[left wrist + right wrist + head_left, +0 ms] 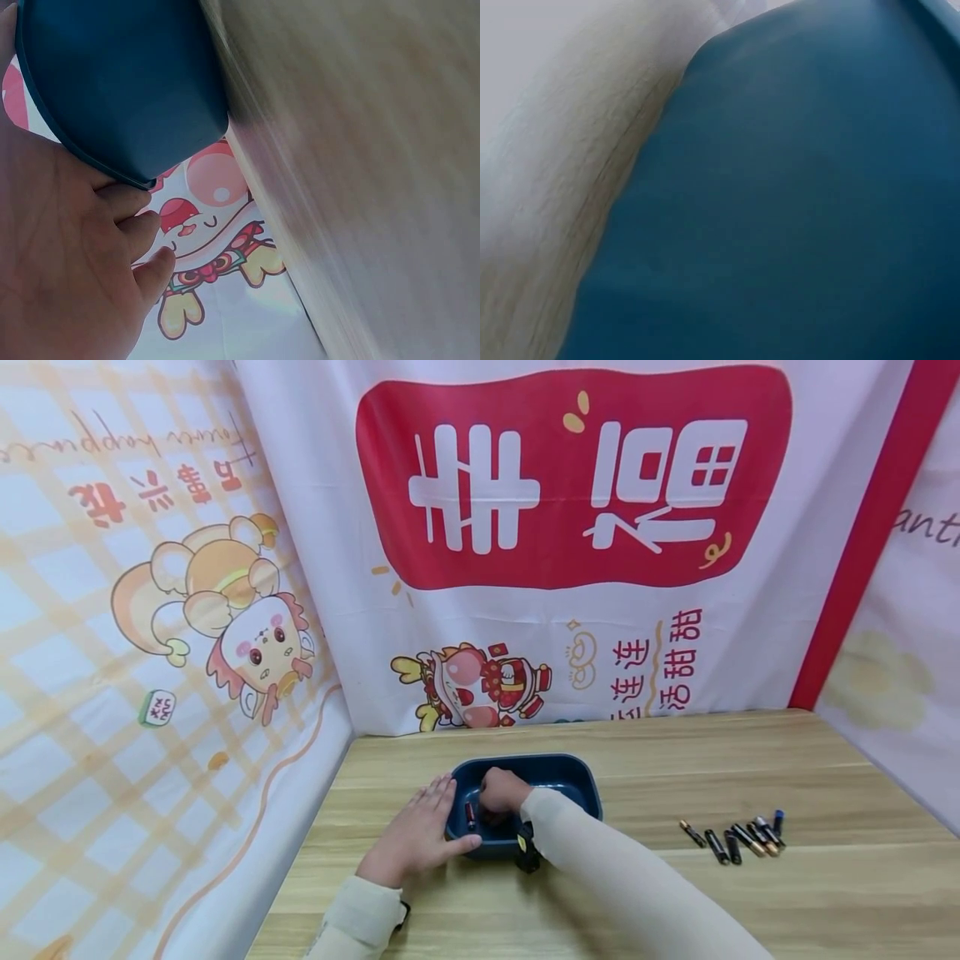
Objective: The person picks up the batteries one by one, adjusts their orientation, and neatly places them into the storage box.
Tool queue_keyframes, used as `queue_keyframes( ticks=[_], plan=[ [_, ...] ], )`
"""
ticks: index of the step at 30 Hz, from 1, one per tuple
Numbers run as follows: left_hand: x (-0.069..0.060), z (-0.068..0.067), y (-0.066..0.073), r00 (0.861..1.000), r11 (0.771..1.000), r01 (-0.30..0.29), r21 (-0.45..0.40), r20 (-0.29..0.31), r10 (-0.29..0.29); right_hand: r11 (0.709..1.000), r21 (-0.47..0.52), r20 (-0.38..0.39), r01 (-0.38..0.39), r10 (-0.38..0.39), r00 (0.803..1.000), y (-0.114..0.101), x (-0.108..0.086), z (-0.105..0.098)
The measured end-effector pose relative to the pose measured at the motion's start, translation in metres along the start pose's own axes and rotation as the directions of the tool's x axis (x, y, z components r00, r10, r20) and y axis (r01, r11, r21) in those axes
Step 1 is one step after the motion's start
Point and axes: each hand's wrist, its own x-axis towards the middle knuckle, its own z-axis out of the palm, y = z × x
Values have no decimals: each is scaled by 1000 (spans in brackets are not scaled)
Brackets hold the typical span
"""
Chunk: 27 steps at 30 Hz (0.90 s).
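Backdrop cloth (750,647): printed fabric with soft folds, hung behind the tabletop's far edge.
Tabletop (825,906): pale, wood-grained, flat surface.
Box (555,770): dark blue, smooth, apparently plastic; open-topped rectangle with rounded corners; set near the far edge, closer to the far left corner than the far right.
Left hand (420,831): fingers extended along the box's left rim, thumb at its near rim.
Right hand (504,792): inside the box, fingers curled; whether it grips anything cannot be told.
Loose batteries (747,840): slim cylinders, mostly black, some with copper-coloured ends; clustered between box and right edge.
Boxed battery (470,815): red-and-black cylinder inside the box's left end.
Progress: judged part-way; one cluster set out, at least one piece left inside.
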Motion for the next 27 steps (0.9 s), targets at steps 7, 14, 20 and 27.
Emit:
queue_keyframes(
  ticks=[7, 14, 20, 27],
  plan=[
    [1, 0, 0, 999, 1000, 27, -5, 27, -27, 1000, 7, 24, 13, -13, 1000, 5, -8, -8],
    [2, 0, -1, 999, 999, 35, -6, 30, -35, 1000, 9, 23, 4, -5, 1000, 8, -14, -15],
    [3, 1, -1, 998, 999, 40, -12, 39, -39, 1000, -22, 28, 15, -14, 1000, 8, -23, -20],
    [4, 2, -2, 999, 999, 41, -12, 33, -41, 996, -56, 35, 69, -68, 997, 10, -33, -26]
  ],
)
